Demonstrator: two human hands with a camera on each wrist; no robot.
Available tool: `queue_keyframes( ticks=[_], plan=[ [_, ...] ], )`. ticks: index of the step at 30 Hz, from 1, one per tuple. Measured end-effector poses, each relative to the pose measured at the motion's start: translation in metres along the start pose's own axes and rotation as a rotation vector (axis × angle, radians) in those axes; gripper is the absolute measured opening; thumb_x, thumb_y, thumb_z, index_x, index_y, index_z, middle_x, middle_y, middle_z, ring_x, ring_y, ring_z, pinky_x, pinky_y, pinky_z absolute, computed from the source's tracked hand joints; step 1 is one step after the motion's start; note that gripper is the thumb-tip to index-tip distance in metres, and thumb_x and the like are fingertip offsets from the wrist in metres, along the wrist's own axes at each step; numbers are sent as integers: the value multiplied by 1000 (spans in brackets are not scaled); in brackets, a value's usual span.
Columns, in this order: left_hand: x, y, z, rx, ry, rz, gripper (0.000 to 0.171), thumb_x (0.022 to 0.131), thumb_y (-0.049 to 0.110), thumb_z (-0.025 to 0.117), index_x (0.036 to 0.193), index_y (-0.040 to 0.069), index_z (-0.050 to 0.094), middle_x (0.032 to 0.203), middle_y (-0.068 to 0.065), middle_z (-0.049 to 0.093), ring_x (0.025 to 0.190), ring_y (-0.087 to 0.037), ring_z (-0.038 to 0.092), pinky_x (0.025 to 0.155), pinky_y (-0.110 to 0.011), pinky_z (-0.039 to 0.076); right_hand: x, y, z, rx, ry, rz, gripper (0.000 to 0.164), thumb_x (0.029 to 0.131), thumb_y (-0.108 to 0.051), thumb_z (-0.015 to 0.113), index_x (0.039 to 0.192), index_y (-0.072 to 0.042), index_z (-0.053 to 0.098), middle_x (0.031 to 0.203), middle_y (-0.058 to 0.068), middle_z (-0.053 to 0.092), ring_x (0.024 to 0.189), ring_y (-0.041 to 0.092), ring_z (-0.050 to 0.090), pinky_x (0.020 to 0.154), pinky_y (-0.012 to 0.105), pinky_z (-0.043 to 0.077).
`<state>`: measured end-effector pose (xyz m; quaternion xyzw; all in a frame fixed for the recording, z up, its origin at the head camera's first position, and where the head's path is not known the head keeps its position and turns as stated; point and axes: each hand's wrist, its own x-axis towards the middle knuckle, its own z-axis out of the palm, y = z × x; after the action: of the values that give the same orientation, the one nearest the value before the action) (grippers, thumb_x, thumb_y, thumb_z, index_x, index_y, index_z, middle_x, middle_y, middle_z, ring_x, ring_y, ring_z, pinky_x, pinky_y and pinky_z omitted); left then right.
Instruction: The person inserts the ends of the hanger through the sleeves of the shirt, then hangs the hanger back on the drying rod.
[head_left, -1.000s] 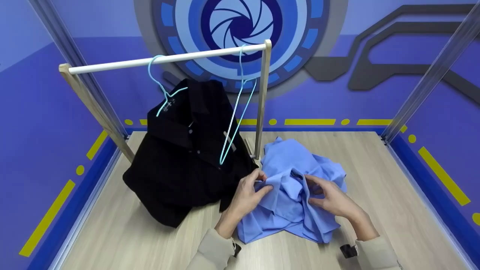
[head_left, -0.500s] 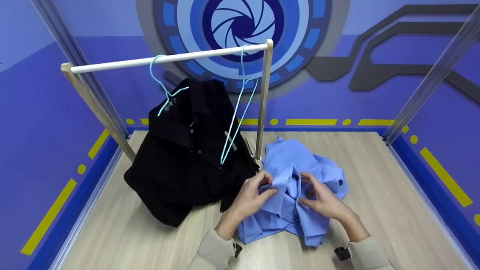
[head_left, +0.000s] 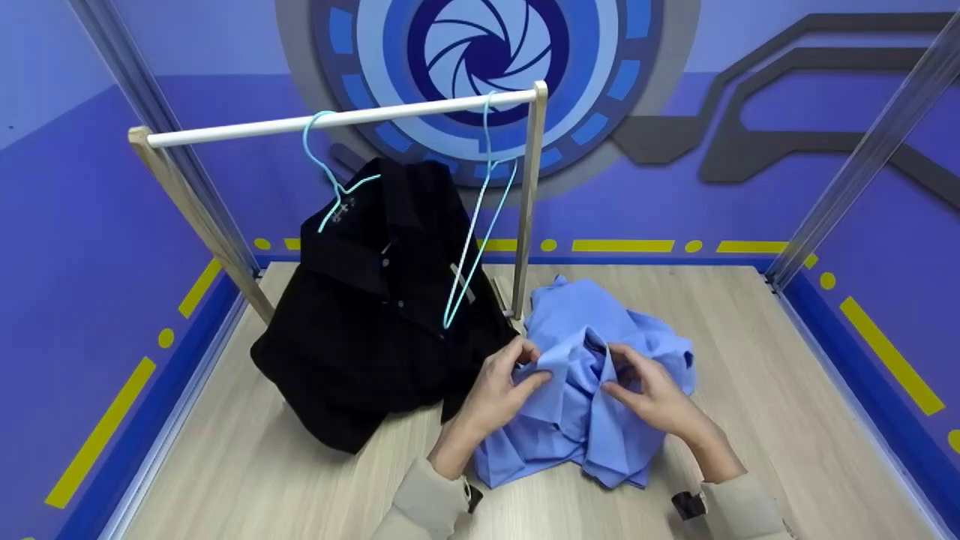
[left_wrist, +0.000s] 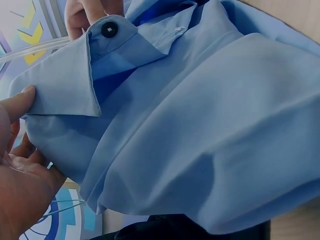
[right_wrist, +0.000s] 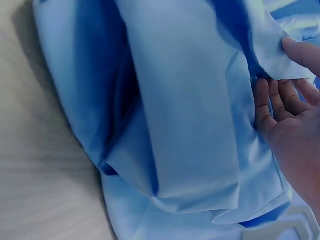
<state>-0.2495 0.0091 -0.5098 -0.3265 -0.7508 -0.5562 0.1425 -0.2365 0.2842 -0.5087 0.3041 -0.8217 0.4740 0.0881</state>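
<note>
A crumpled light blue collared shirt (head_left: 592,300) lies on the wooden tabletop, its collar raised toward me. My left hand (head_left: 499,386) pinches the collar's left side between thumb and fingers. In the left wrist view, the left thumb (left_wrist: 22,102) lies on the collar flap (left_wrist: 65,85), near a dark button (left_wrist: 109,30). On the other side of the collar, my right hand (head_left: 656,394) pinches the cloth. The right wrist view shows the right thumb (right_wrist: 302,52) on top of the collar edge and the fingers curled beneath it.
Left of the blue shirt stands a clothes rack with a white rail (head_left: 337,120) and wooden posts. A black shirt (head_left: 367,337) hangs there on a light blue hanger (head_left: 319,157). A bare hanger (head_left: 480,225) hangs beside the right post (head_left: 529,202). Blue panels enclose the table.
My right hand has shifted slightly left with the cloth, and the shirt's right front edge has drawn inward. The left hand keeps its hold on the collar, almost in place.
</note>
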Motion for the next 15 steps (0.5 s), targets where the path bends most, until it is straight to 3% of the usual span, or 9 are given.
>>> queue_keyframes(
  ticks=[3,7,9,11,15],
  plan=[
    [1,-1,-2,8,38,1,23,92,10,78,101,8,58,95,-2,61,89,-16,60,78,-30,50,0,-8,-6,0,-24,-22,62,82,21,72,139,15,48,114,24,64,92,36,62,74,38,55],
    [3,-1,-3,-3,123,25,24,90,6,78,103,5,59,99,-5,65,96,-20,66,85,-35,54,-7,11,-9,1,-111,-61,91,76,24,73,155,6,32,133,26,56,104,38,61,80,46,54],
    [5,-2,-3,-15,165,33,25,89,2,79,104,3,59,100,-7,66,99,-23,67,89,-39,55,-9,18,-10,-7,-168,-83,94,76,22,76,157,0,33,140,23,54,114,38,58,85,45,54],
    [6,-1,-3,-16,197,36,25,87,-1,79,104,-1,60,100,-11,66,99,-26,68,90,-41,55,-11,20,-10,-38,-216,-87,84,77,16,79,152,-5,45,144,18,53,120,33,56,90,41,53],
    [8,6,-4,-10,225,41,25,85,-7,78,103,-6,60,98,-16,66,95,-31,68,87,-44,56,-11,20,-11,-166,-248,-86,49,80,1,85,123,-15,70,139,10,58,126,30,55,99,39,49]
  ],
)
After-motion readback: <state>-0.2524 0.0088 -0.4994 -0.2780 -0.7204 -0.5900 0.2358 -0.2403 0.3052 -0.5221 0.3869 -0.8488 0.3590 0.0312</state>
